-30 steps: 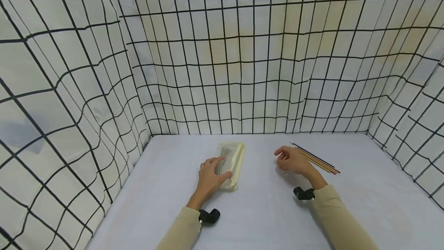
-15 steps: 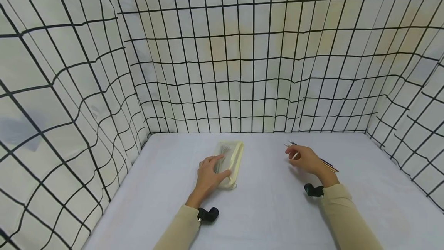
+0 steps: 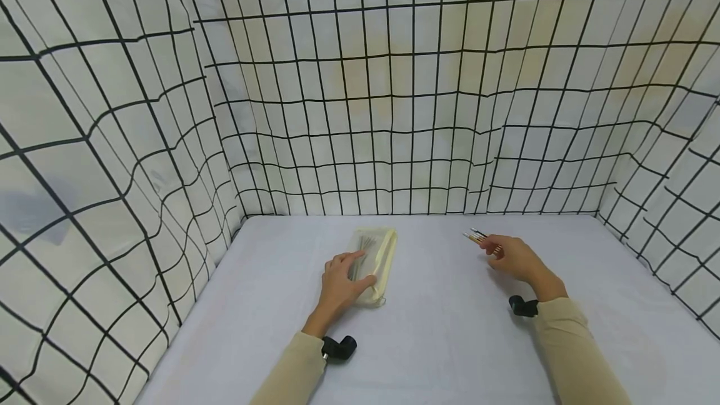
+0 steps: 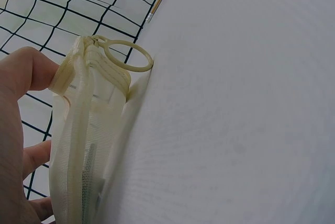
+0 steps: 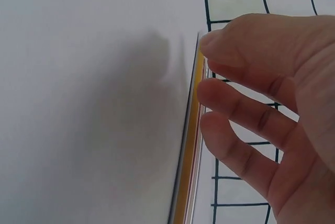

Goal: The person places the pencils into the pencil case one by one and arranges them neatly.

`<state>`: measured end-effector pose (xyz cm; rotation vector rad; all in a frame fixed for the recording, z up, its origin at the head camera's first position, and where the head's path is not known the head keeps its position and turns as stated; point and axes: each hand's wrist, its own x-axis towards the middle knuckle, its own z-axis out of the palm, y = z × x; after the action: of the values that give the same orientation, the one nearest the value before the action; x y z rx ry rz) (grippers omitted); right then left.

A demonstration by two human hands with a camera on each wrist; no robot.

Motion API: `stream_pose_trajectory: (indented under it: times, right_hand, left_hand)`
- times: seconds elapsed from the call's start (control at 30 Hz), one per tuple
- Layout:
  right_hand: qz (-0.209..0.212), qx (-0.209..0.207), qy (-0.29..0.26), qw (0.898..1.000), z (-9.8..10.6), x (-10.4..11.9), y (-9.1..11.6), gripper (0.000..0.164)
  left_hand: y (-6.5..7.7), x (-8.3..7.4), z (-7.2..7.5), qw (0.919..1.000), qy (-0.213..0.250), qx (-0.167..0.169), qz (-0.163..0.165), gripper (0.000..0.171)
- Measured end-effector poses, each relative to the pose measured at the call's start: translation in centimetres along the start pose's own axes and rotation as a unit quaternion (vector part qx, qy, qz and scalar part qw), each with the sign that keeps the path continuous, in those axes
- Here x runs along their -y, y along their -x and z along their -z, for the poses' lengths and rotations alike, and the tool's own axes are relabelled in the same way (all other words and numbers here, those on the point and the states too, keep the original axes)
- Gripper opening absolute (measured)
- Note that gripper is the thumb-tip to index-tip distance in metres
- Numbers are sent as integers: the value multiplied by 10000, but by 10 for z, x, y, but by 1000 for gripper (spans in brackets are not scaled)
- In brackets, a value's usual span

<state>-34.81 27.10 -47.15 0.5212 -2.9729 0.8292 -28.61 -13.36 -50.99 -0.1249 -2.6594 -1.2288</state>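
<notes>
A cream mesh zip pouch (image 3: pixel 381 261) with thin grey sticks inside lies on the white table. My left hand (image 3: pixel 340 286) rests on it, thumb and fingers spread apart. Up close in the left wrist view, the thumb touches the pouch's zipped edge, beside a ring-shaped pull (image 4: pixel 128 59). My right hand (image 3: pixel 514 259) is over several thin paintbrushes (image 3: pixel 475 236) lying side by side, their pale tips and silver bands showing beyond the fingers. In the right wrist view, the thumb and softly bent fingertips sit right at the yellow and dark handles (image 5: pixel 191 124).
White table cloth (image 3: pixel 433 342) stretches between the two hands and toward me. Black netting (image 3: pixel 405 111) over pale sheets walls the table at the back and both sides. A small black camera is strapped on each wrist.
My right hand has moved right, from left of the paintbrushes to over their handles, which it now hides. The paintbrushes, pouch and left hand have stayed in place.
</notes>
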Motion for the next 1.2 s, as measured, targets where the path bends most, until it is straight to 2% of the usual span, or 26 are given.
stream_pose_trajectory:
  times: [0.27,0.5,0.97,1.2]
  right_hand:
    - [-75,-137,431,9989,7,-9,3,38]
    - [-47,-128,609,9981,10,-12,6,37]
    - [-273,-86,820,9962,5,-14,6,36]
    - [-198,-102,988,9949,2,-15,3,33]
  left_hand:
    - [0,0,0,10000,-26,1,0,67]
    - [0,0,0,10000,-20,-2,-36,68]
    - [1,0,-1,10000,-14,-19,-6,68]
    - [0,1,-1,10000,-22,-10,11,68]
